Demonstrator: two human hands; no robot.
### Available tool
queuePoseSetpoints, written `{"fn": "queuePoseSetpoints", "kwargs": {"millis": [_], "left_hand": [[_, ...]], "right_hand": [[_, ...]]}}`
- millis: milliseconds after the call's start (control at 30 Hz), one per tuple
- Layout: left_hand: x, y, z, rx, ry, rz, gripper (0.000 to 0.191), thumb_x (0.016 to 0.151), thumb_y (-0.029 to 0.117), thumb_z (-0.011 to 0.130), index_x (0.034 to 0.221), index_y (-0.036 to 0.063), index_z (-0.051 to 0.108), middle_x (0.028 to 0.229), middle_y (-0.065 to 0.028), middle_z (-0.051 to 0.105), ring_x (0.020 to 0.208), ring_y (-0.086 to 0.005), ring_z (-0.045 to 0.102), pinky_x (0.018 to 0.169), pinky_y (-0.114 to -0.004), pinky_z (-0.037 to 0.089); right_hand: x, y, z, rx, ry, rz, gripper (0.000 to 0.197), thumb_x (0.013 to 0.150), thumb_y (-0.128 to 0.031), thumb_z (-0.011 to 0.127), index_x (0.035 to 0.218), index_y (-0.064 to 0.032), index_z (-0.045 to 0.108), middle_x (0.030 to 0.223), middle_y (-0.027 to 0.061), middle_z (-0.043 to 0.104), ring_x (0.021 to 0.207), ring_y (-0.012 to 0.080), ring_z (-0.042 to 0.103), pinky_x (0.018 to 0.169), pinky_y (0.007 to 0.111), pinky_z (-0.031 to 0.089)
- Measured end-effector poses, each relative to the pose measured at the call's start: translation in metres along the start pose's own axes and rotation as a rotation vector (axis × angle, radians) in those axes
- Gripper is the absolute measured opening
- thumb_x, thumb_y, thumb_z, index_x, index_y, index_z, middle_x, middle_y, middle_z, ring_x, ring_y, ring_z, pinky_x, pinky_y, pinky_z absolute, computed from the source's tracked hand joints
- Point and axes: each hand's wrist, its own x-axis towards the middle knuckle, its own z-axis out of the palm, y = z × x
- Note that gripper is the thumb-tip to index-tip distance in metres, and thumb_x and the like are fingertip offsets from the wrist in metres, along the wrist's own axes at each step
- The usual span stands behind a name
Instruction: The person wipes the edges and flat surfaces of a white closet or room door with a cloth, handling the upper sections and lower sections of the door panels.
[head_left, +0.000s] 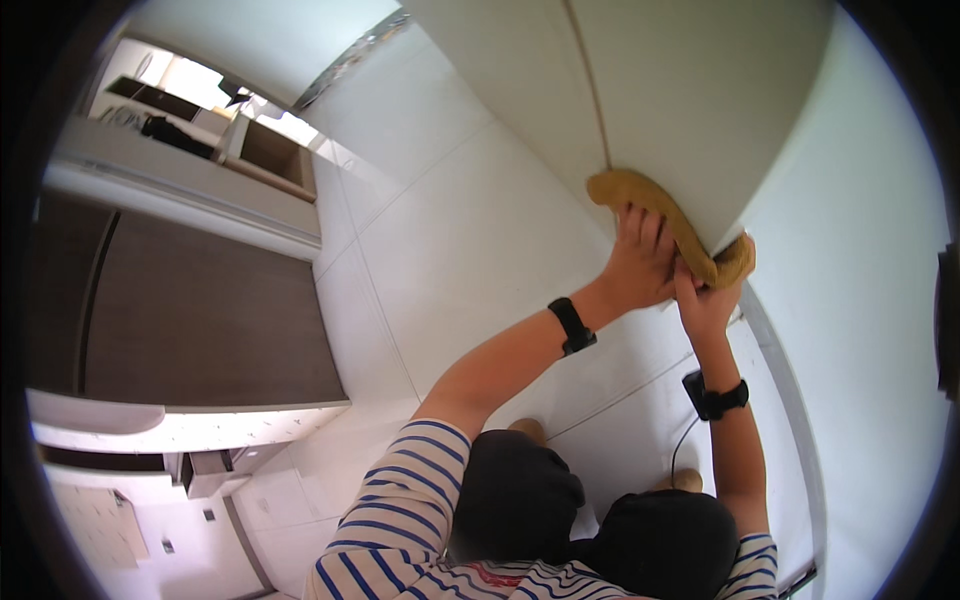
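A folded mustard-yellow cloth lies wrapped around the corner edge of a pale panel or wall end. My left hand presses the cloth flat against the broad face, fingers spread over its lower edge. On the other side of the corner, my right hand grips the cloth, its thumb near my left hand; some of its fingers are hidden behind the cloth. A thin brownish line runs along the panel face to the cloth. Both wrists carry black bands, and a thin cable hangs from the right one.
White floor tiles spread below and to the left. A dark brown sliding-door cabinet stands at the left, with an open wooden box or drawer beyond it. A pale wall with a grey baseboard rises close on the right.
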Motion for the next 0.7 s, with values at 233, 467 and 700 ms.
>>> {"fn": "queuePoseSetpoints", "kwargs": {"millis": [233,467,700], "left_hand": [[-0.077,-0.019,-0.019,0.024,-0.387,-0.048,0.059,0.081,0.032,0.064,0.126,0.0003,0.042,0.127,-0.0182,0.035,0.119,-0.0374,0.034,0.100,-0.047,0.036],[-0.087,-0.019,-0.028,-0.019,-0.514,-0.223,0.052,0.078,0.016,0.069,0.122,0.0059,0.043,0.122,-0.0143,0.039,0.110,-0.0337,0.046,0.093,-0.044,0.041],[-0.076,-0.023,-0.019,-0.273,-0.346,-0.547,0.044,0.075,0.012,0.070,0.112,0.0071,0.046,0.109,-0.0125,0.052,0.097,-0.0315,0.056,0.078,-0.040,0.048]], "right_hand": [[-0.033,0.007,-0.005,0.089,-0.208,0.402,0.067,0.067,-0.017,0.072,0.124,-0.0003,0.040,0.119,0.0176,0.048,0.108,0.0307,0.052,0.090,0.037,0.043],[-0.050,0.022,-0.004,0.101,-0.166,0.343,0.067,0.067,-0.013,0.073,0.125,-0.0006,0.040,0.114,0.0166,0.052,0.104,0.0308,0.054,0.090,0.037,0.043],[-0.063,0.019,-0.014,-0.023,-0.242,0.364,0.057,0.070,-0.012,0.074,0.117,-0.0019,0.043,0.109,0.0156,0.054,0.099,0.0314,0.055,0.084,0.037,0.045]]}}
